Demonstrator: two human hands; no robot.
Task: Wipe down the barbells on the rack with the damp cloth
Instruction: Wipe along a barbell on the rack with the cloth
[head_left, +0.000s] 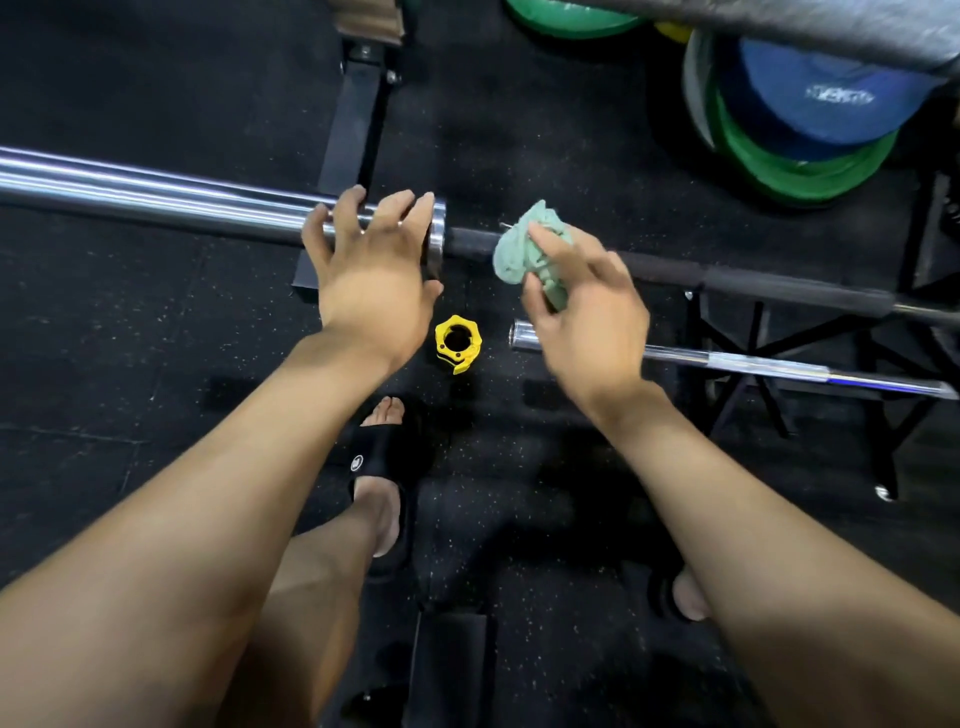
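1. i see a smooth chrome barbell sleeve (156, 192) running left, ending in a round collar, then a matte black shaft (753, 280) running right.
2. my left hand (371, 270) rests on the sleeve end, fingers spread and curved over it.
3. my right hand (587, 317) pinches a crumpled green cloth (519, 249) just at the shaft.
4. open speckled rubber floor (130, 338) lies below; a yellow clamp (458, 343) sits between my wrists.

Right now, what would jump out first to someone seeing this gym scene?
The crumpled green cloth pinched in the right hand against the barbell's dark shaft at centre. Beside it, the left hand rests on the chrome sleeve. A bright yellow collar clamp lies on the black floor just below.
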